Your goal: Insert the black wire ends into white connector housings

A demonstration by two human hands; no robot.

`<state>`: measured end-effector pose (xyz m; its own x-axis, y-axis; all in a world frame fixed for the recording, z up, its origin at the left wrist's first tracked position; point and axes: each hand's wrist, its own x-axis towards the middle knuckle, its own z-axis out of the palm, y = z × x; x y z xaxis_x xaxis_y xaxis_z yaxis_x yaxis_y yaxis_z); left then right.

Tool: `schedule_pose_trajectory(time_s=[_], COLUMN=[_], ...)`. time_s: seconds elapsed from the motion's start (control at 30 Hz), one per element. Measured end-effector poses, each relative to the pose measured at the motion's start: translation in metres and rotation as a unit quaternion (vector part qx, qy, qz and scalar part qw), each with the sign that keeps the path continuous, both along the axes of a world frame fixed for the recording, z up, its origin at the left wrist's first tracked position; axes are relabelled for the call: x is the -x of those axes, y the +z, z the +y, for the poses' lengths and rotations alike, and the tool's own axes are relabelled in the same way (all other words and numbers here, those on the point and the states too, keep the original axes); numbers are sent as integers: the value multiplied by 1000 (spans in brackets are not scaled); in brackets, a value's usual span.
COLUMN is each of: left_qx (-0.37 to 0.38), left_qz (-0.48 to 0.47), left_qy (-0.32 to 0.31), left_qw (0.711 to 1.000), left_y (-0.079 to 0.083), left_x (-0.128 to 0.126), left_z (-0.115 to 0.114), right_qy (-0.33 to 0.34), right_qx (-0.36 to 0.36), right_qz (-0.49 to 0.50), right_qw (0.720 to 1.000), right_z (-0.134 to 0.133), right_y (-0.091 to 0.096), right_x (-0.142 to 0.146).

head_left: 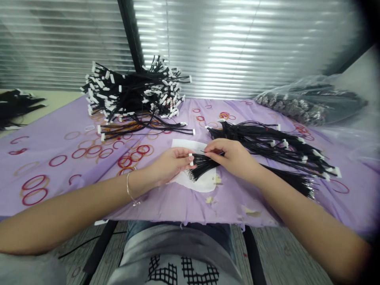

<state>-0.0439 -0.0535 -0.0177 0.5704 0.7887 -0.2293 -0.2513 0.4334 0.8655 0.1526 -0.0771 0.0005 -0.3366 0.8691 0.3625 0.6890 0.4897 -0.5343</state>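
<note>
My left hand (pixel 170 166) grips a small bundle of black wires (pixel 203 166) whose crimped metal ends fan out just past its fingertips. A white connector (pixel 191 159) stands upright at those fingertips. My right hand (pixel 230 156) pinches the same bundle from above, and a thin wire end pokes out by its fingers. Under the bundle lies a white paper sheet (pixel 190 145), partly hidden by both hands. To the right, a long spread of black wires with white connectors (pixel 267 148) reaches past my right forearm.
A tall heap of black wires with white connectors (pixel 133 93) stands at the back on a purple cloth with red rings (pixel 59 158). A plastic bag of dark coiled items (pixel 308 105) lies back right. Another black bundle (pixel 18 105) sits far left. Window blinds fill the background.
</note>
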Motion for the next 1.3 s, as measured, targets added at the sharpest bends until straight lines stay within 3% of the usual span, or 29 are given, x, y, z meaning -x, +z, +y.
schedule_pose_trajectory(time_s=[0.17, 0.37, 0.53, 0.87, 1.3], left_qx=[-18, -27, -7, 15, 5], left_qz=[52, 54, 44, 54, 42], left_qy=[-21, -28, -51, -39, -52], left_qw=[998, 998, 998, 998, 998], left_y=[-4, -2, -2, 2, 1], left_x=[4, 7, 7, 5, 5], left_z=[3, 2, 7, 7, 8], right_qy=[-27, 93, 18, -43, 10], right_qx=[-64, -80, -81, -64, -125], right_qz=[54, 21, 13, 10, -72], right_qw=[996, 992, 997, 997, 989], right_z=[-2, -15, -18, -16, -10], right_y=[-1, -6, -9, -10, -20], right_x=[0, 13, 19, 27, 30])
